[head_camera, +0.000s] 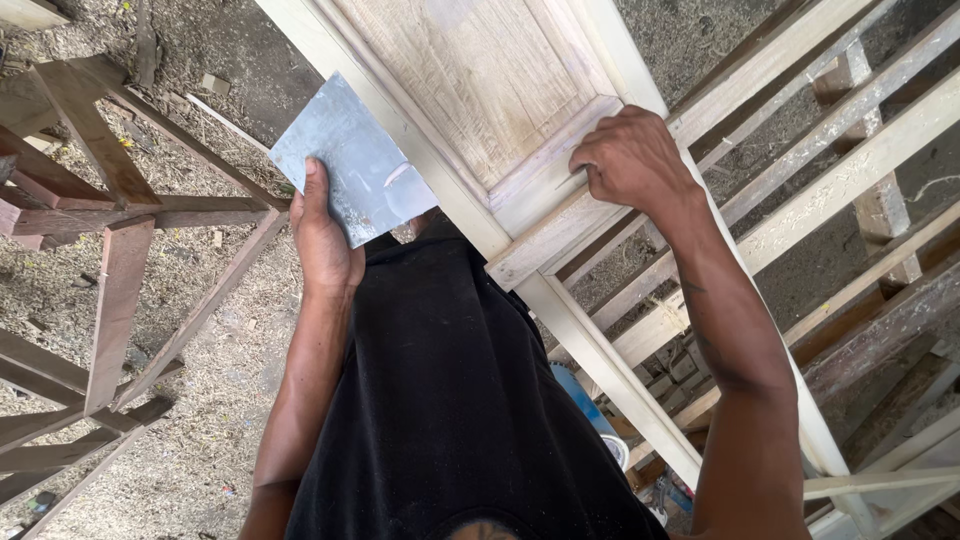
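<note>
My left hand holds a flat grey rectangular metal plate with a pale smear of filler on it, thumb laid across its lower edge. My right hand is closed, its fingers pressed against the lower corner of the recessed panel of a pale unfinished wooden door. A thin tool may be in that hand, but I cannot make it out. The door leans across the frame from upper left to lower right, in front of my black shirt.
Reddish wooden frames stand at the left on ground covered in sawdust. Pale wooden frames and slats are stacked behind the door at the right. A blue-and-white container sits low near my body.
</note>
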